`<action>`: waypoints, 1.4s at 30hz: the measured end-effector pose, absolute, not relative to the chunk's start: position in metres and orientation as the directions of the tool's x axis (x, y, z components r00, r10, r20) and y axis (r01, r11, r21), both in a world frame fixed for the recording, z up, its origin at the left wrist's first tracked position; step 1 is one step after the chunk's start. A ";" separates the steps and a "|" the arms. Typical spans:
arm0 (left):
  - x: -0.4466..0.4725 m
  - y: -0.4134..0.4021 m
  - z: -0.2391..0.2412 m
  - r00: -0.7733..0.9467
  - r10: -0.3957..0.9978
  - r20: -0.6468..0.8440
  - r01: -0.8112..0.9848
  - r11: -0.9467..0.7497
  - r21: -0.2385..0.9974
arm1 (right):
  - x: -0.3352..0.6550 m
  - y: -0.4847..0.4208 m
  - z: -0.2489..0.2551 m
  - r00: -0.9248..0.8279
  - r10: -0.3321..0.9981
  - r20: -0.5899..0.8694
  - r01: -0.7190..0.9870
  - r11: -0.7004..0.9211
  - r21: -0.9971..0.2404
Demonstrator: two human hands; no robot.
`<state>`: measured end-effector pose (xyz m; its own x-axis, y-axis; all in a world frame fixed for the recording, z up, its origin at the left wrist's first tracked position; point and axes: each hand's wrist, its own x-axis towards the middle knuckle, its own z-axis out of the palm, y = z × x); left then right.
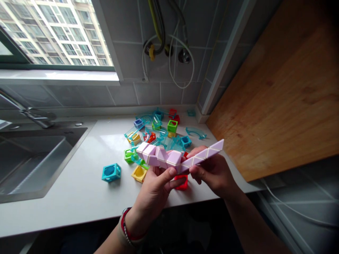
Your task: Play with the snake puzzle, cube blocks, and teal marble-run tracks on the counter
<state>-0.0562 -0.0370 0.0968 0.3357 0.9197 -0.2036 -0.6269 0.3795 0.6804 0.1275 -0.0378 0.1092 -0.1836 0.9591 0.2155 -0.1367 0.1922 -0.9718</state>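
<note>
A pink snake puzzle (173, 158), made of wedge-shaped segments, is held above the counter between both hands. Its left part is folded into a bunched zigzag, while the right part runs out straight and slants upward. My left hand (156, 187) grips the middle from below, thumb on the near side. On the straight part, my right hand (212, 171) is closed with thumb and fingers around the segments. Beneath and behind the puzzle lie a red cube frame (181, 183), a yellow cube frame (139, 173) and a green cube frame (129, 155), partly covered by the hands and puzzle.
A blue cube frame (111, 172) sits apart on the white counter (79, 183). Several cube frames and clear teal track pieces (196, 133) are heaped toward the wall. The sink (39, 158) with its faucet is at left; a wooden board (278, 88) leans at right.
</note>
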 end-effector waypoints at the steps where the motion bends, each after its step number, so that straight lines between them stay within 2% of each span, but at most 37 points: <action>1: -0.056 -0.037 0.098 0.323 0.927 -0.191 -0.617 0.360 0.700 | 0.125 -0.038 0.110 -0.168 0.961 0.222 -0.164 0.195 -0.967; 4: -0.056 -0.038 0.100 0.248 0.955 -0.165 -0.574 0.282 0.769 | 0.122 -0.040 0.113 -0.123 0.970 0.211 -0.183 0.187 -0.965; 9: -0.057 -0.040 0.098 0.099 0.986 -0.133 -0.526 0.165 0.834 | 0.123 -0.040 0.115 -0.162 0.964 0.210 -0.138 0.188 -0.972; 14: -0.058 -0.039 0.098 0.099 0.992 -0.084 -0.448 0.120 0.886 | 0.117 -0.045 0.120 -0.040 0.980 0.194 0.021 0.195 -0.981; 17: -0.060 -0.037 0.100 0.095 0.993 -0.066 -0.399 0.099 0.911 | 0.120 -0.049 0.123 -0.070 0.981 0.180 0.129 0.188 -0.974; 20: -0.065 -0.033 0.102 0.119 0.991 -0.064 -0.351 0.103 0.931 | 0.127 -0.051 0.123 -0.097 0.977 0.187 0.161 0.201 -0.966; 26: -0.073 -0.026 0.103 0.242 0.966 -0.091 -0.274 0.158 0.949 | 0.127 -0.050 0.122 -0.001 0.972 0.234 0.241 0.227 -0.944; 28: -0.073 -0.026 0.102 0.269 0.958 -0.100 -0.288 0.179 0.941 | 0.125 -0.049 0.122 0.003 0.976 0.219 0.250 0.212 -0.945; 35: -0.065 -0.029 0.093 0.313 0.946 -0.088 -0.410 0.218 0.886 | 0.124 -0.046 0.125 0.010 0.987 0.158 0.113 0.156 -0.981; 38: -0.062 -0.030 0.089 0.318 0.944 -0.085 -0.437 0.226 0.871 | 0.127 -0.046 0.123 -0.007 0.986 0.164 0.134 0.164 -0.977; 42: -0.064 -0.027 0.087 0.324 0.932 -0.164 -0.407 0.294 0.865 | 0.131 -0.046 0.119 -0.092 0.967 0.237 0.243 0.252 -0.937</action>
<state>-0.0637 -0.0274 0.0874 0.3240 0.9317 -0.1642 -0.4069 0.2940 0.8649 0.1308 -0.0463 0.1195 -0.0916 0.9673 0.2366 0.2428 0.2521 -0.9368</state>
